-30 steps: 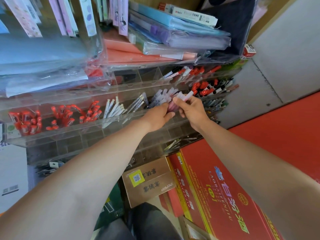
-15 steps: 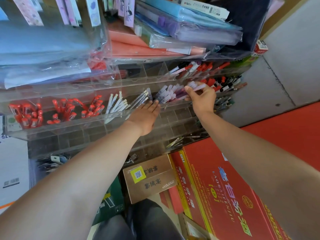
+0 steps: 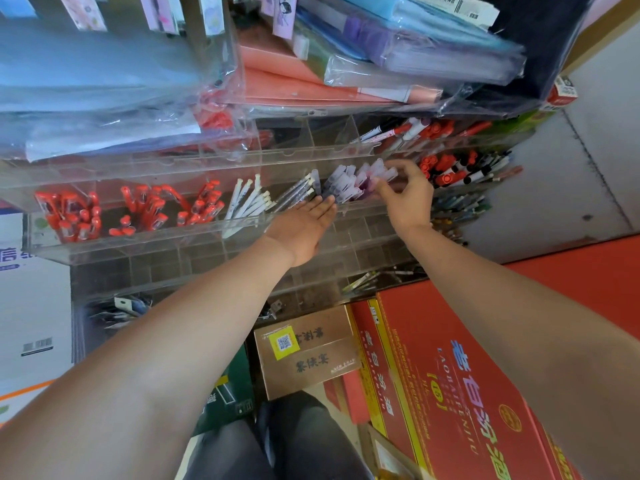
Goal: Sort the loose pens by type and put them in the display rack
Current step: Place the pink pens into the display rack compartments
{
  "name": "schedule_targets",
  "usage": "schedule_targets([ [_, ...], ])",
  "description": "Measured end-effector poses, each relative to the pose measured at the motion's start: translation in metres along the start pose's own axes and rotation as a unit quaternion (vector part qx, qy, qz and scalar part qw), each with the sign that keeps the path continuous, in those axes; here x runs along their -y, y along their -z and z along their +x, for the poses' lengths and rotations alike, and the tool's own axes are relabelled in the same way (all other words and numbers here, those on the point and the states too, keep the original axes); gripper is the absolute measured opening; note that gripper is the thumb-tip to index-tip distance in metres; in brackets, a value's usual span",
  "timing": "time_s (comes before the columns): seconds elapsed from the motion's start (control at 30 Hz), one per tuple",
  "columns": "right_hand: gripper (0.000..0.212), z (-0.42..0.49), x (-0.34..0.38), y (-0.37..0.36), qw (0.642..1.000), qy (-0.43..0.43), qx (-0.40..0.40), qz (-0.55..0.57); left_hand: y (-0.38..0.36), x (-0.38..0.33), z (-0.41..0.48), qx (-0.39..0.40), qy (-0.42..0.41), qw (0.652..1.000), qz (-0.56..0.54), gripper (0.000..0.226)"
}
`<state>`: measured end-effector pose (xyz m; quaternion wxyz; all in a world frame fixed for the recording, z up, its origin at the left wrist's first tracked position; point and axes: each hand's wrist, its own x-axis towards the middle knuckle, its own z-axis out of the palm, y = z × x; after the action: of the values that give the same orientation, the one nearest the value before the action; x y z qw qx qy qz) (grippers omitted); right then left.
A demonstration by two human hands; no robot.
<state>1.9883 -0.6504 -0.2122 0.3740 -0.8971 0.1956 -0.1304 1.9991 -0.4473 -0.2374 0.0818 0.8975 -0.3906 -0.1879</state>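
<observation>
Pale purple-capped pens [image 3: 348,183]: bunched, tilted, in one middle-row compartment of the clear acrylic display rack [image 3: 194,245]. Lower barrels blurred behind the rack's front wall; pen type not readable.

Right hand [image 3: 407,199]: fingers loosely curled at the rightmost caps of this bunch. Cannot tell whether thumb and forefinger pinch a pen or only touch it.

Left hand [image 3: 301,226]: flat, fingers straight, holding nothing, fingertips at the rack front just below and left of the bunch.

Neighbouring compartments to the left: white pens [image 3: 247,199], then red pens [image 3: 138,209]. Plastic-wrapped folders [image 3: 311,84] are stacked on top of the rack. Red carton [image 3: 450,375] and brown box [image 3: 308,351] below; grey floor [image 3: 606,168] at right.
</observation>
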Motion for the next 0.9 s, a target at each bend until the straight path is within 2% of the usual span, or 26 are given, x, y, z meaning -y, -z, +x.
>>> schedule_targets([
  [0.1, 0.021, -0.003, -0.002, 0.004, 0.999, 0.026, -0.011, -0.025, -0.001, 0.001, 0.0, -0.003, 0.0, 1.0, -0.006, 0.075],
  [0.2, 0.015, -0.004, -0.004, -0.002, 0.997, 0.028, 0.014, -0.069, -0.001, 0.0, 0.0, -0.004, 0.001, 1.0, -0.004, 0.075],
  [0.3, 0.022, -0.004, 0.003, -0.008, 0.994, 0.043, 0.03, -0.101, 0.0, 0.001, 0.001, -0.002, -0.003, 1.0, 0.001, 0.075],
  [0.4, 0.023, -0.006, 0.004, -0.009, 0.991, 0.067, 0.01, -0.112, -0.002, 0.003, 0.001, -0.004, -0.005, 1.0, 0.001, 0.076],
  [0.67, 0.034, -0.018, -0.003, -0.006, 0.984, 0.081, 0.061, -0.148, -0.005, 0.0, 0.0, -0.001, 0.0, 1.0, 0.02, 0.076],
  [0.8, 0.042, -0.031, -0.002, -0.001, 0.983, 0.095, 0.049, -0.149, -0.006, -0.005, -0.002, 0.004, 0.013, 0.999, 0.038, 0.076],
  [0.9, 0.037, -0.039, 0.0, -0.001, 0.984, 0.11, 0.046, -0.132, -0.005, -0.01, -0.011, -0.015, 0.028, 0.999, 0.043, 0.072],
])
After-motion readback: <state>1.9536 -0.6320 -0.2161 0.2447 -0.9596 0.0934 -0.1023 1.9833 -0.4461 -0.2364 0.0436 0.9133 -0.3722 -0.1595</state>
